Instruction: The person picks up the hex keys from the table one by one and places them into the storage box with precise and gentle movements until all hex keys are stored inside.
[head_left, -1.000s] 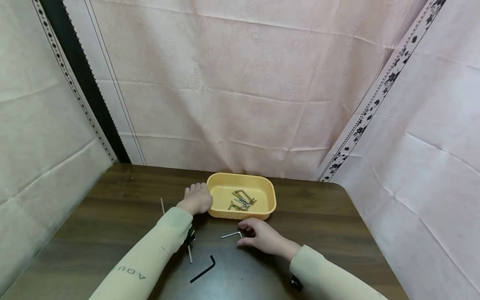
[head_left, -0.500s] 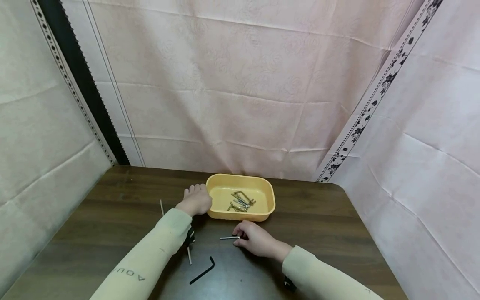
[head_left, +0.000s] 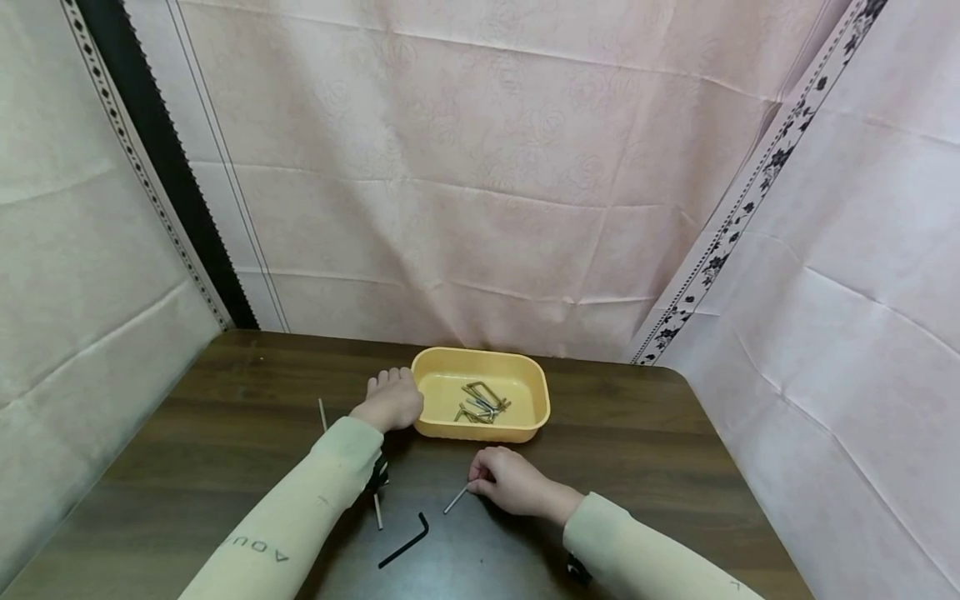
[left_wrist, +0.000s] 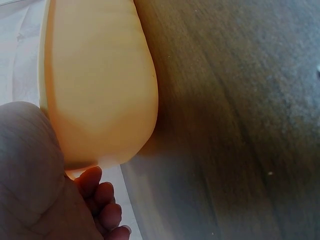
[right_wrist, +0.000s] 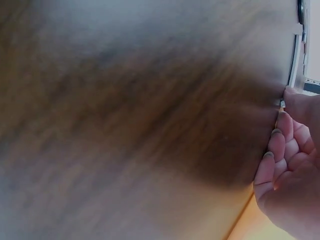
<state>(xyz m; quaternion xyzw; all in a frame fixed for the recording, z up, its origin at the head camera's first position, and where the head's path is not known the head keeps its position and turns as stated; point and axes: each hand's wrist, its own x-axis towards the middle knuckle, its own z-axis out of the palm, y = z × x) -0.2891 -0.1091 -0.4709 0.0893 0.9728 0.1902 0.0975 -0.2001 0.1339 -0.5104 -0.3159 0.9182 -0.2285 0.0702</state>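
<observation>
My left hand (head_left: 393,400) grips the left end of a yellow plastic tray (head_left: 480,434). In the left wrist view, the thumb lies against the tray wall (left_wrist: 102,75) and the fingers curl at its end. Several gold and silver hex keys (head_left: 483,406) lie inside the tray. In front of it, my right hand (head_left: 516,482) pinches a silver hex key (head_left: 455,500) between thumb and fingertips; its long arm points down-left, its short end hidden by the fingers. The right wrist view shows the hex key (right_wrist: 293,60) beyond the thumb.
A black hex key (head_left: 405,542) lies on the dark wooden table (head_left: 615,450) nearer me. A silver rod (head_left: 378,511) lies beside the left forearm, and another rod end (head_left: 322,414) shows left of it. Light cloth (head_left: 480,208) hangs behind and at both sides.
My right hand has moved slightly left and down and now pinches the silver hex key, whose long arm has swung from nearly level to slanting down-left. The left hand stays on the tray.
</observation>
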